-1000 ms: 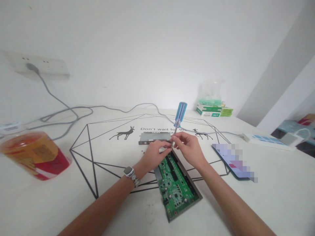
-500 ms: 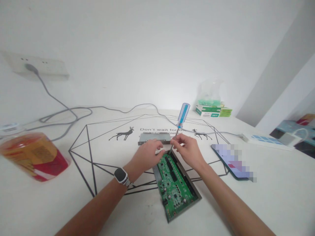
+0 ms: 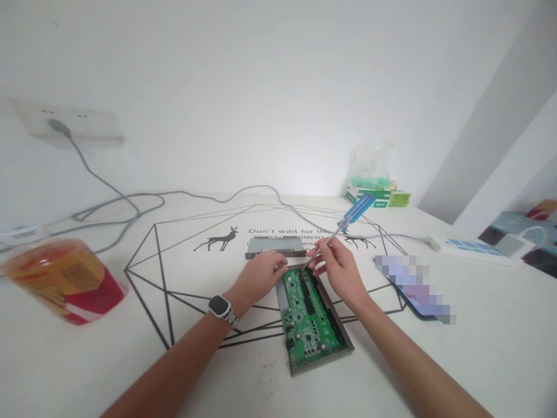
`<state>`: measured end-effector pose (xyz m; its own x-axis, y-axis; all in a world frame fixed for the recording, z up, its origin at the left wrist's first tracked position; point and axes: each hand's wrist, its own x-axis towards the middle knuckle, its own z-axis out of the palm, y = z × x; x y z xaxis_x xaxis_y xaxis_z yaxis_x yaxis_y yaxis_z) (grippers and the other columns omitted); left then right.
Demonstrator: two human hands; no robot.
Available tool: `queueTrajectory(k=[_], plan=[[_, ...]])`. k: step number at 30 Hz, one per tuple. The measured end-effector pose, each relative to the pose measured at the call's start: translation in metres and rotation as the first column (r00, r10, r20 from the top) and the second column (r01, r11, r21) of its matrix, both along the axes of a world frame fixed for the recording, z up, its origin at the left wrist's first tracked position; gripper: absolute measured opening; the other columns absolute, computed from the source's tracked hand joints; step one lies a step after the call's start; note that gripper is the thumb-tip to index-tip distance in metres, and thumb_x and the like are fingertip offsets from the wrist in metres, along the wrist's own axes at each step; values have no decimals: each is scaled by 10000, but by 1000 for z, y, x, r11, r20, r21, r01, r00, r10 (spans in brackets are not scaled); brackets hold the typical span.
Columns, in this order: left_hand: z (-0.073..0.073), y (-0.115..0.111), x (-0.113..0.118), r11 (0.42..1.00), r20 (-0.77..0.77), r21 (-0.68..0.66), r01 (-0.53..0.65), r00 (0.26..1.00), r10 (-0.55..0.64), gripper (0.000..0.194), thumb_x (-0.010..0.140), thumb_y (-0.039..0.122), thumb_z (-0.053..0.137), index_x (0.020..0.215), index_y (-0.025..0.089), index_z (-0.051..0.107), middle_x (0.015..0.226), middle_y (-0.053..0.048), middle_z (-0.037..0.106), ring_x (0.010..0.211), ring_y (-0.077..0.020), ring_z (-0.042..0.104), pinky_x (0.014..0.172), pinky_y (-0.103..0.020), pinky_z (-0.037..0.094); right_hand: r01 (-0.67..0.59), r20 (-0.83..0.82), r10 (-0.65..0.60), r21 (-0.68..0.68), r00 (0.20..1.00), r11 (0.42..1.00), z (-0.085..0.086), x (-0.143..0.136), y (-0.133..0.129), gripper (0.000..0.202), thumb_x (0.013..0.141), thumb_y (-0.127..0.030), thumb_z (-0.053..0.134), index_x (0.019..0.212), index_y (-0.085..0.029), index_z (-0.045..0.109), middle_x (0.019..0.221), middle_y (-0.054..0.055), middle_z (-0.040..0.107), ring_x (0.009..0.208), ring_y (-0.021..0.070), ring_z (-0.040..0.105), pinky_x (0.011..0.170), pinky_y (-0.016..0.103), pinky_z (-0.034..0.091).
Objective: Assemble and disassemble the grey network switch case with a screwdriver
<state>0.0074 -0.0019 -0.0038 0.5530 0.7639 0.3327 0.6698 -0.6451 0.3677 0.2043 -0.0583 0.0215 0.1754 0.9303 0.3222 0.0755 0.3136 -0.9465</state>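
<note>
A green circuit board (image 3: 308,325) sits in a shallow grey metal case (image 3: 322,367) on the table, its long side running away from me. My left hand (image 3: 263,271), wearing a watch (image 3: 221,307) at the wrist, has its fingers curled on the far left corner of that case. In my right hand (image 3: 338,268) is a screwdriver (image 3: 357,210) with a blue and clear handle, gripped by its shaft. It leans to the right, with its tip down at the far end of the board. Just beyond lies a grey metal cover (image 3: 275,246).
A phone (image 3: 413,290) lies right of my hands, near a white power strip (image 3: 470,248). At the left stands a red and yellow container (image 3: 65,281). A grey cable (image 3: 183,193) runs along the back. Small boxes (image 3: 369,196) sit at the back right.
The screwdriver has tipped from nearly upright to a strong lean rightward. The near end of the case has swung slightly away from me. My left hand stays at the far corner.
</note>
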Motion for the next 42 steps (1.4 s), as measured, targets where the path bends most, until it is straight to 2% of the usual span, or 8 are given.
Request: queueTrajectory(k=[3, 5, 9, 13, 18, 25, 35, 42], plan=[[0, 3, -7, 997, 44, 14, 75, 996, -75, 192, 909, 167, 579, 1062, 187, 692, 1100, -93, 714, 1046, -248, 645, 938, -383, 503, 2, -186, -17, -78, 982, 997, -6, -6, -2, 350, 849, -541, 632, 913, -224, 499, 811, 22, 721, 603, 161, 675, 490, 273, 561], [5, 2, -14, 993, 44, 20, 118, 992, -118, 210, 879, 140, 593, 1062, 191, 682, 1102, -87, 706, 1056, -244, 634, 950, -385, 499, -5, -281, -29, -120, 959, 993, -10, -10, -3, 304, 839, -463, 648, 918, -230, 469, 789, 5, 723, 596, 157, 685, 501, 269, 570], [22, -4, -20, 992, 63, -50, 117, 991, -114, 88, 854, 175, 620, 917, 196, 679, 938, -46, 711, 911, -217, 642, 838, -338, 509, -7, -419, -57, -152, 906, 988, -14, -16, -3, 355, 745, -275, 723, 922, -249, 416, 731, -41, 709, 574, 148, 689, 505, 244, 567], [32, -12, -17, 986, 68, -136, 100, 993, -92, 58, 841, 255, 660, 834, 206, 689, 839, -19, 721, 796, -194, 639, 714, -292, 479, -4, -495, -84, -175, 865, 984, -15, -16, 0, 378, 711, -205, 715, 914, -255, 401, 713, -44, 708, 552, 146, 684, 503, 238, 562], [31, -16, -10, 984, 99, -151, 91, 992, -77, 131, 860, 319, 645, 838, 204, 703, 787, -15, 725, 716, -177, 633, 648, -277, 448, -18, -527, -91, -199, 845, 980, -14, -14, 1, 353, 704, -146, 681, 907, -251, 412, 708, -41, 710, 538, 139, 673, 493, 227, 548], [34, -19, -5, 986, 111, -101, 133, 986, -122, 192, 905, 299, 577, 801, 194, 699, 721, -4, 696, 645, -149, 594, 606, -253, 422, -24, -533, -88, -199, 841, 980, -14, -14, 2, 317, 724, -150, 675, 891, -248, 424, 719, -29, 714, 549, 142, 682, 489, 224, 543], [21, -22, 3, 994, 140, 24, 109, 984, -111, 153, 921, 234, 528, 819, 187, 632, 732, -9, 646, 672, -157, 567, 625, -274, 403, -29, -540, -78, -188, 838, 982, -16, -13, 2, 317, 751, -167, 690, 881, -250, 413, 722, -24, 716, 561, 146, 684, 484, 225, 541], [27, -21, 1, 996, 184, 17, 87, 979, -89, 121, 916, 270, 574, 863, 195, 652, 808, -12, 690, 673, -150, 581, 635, -276, 430, -41, -591, -84, -196, 803, 980, -15, -13, 1, 281, 775, -154, 687, 861, -246, 436, 747, -7, 720, 580, 143, 691, 501, 225, 553]])
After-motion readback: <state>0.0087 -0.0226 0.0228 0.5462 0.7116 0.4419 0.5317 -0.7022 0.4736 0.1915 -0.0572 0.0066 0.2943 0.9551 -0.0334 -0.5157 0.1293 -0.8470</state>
